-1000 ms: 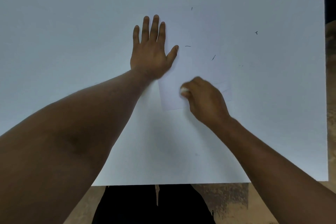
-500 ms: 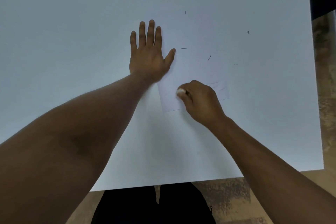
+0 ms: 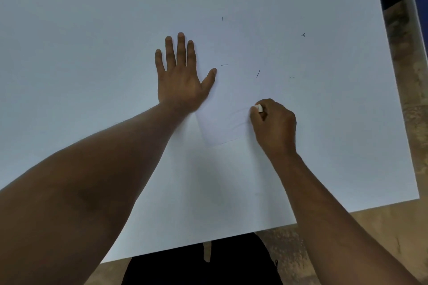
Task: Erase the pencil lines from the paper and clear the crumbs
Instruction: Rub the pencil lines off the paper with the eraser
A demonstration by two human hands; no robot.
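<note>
- Head view looking down onto a white table (image 3: 69, 53), with a sheet of paper (image 3: 234, 90) lying near the middle, barely standing out from the surface.
- Left hand (image 3: 180, 81) lying flat, fingers straight and spread, pressing down on the left edge of the paper, thumb reaching out onto the sheet; holding nothing.
- Right hand (image 3: 274, 122) curling into a loose fist over the lower right part of the paper, pinching a small white eraser (image 3: 259, 108) between thumb and fingers.
- Eraser poking out at the top left of the fist, its tip appearing to be touching the sheet; exact contact too small to tell.
- Faint pencil lines (image 3: 236, 120) showing just left of the right hand, across the lower part of the paper.
- Dark crumbs (image 3: 258, 73) lying scattered: one short streak near the left thumb tip, one slanted speck above the right hand, one up near the far end of the sheet, another well off to the right on the bare table.
- Both forearms reaching in from the bottom corners, left one filling much of the lower left.
- Near edge of the table crossing the bottom, with dark clothing (image 3: 196, 268) and brownish mottled floor (image 3: 405, 122) showing beyond it below and on the right.
</note>
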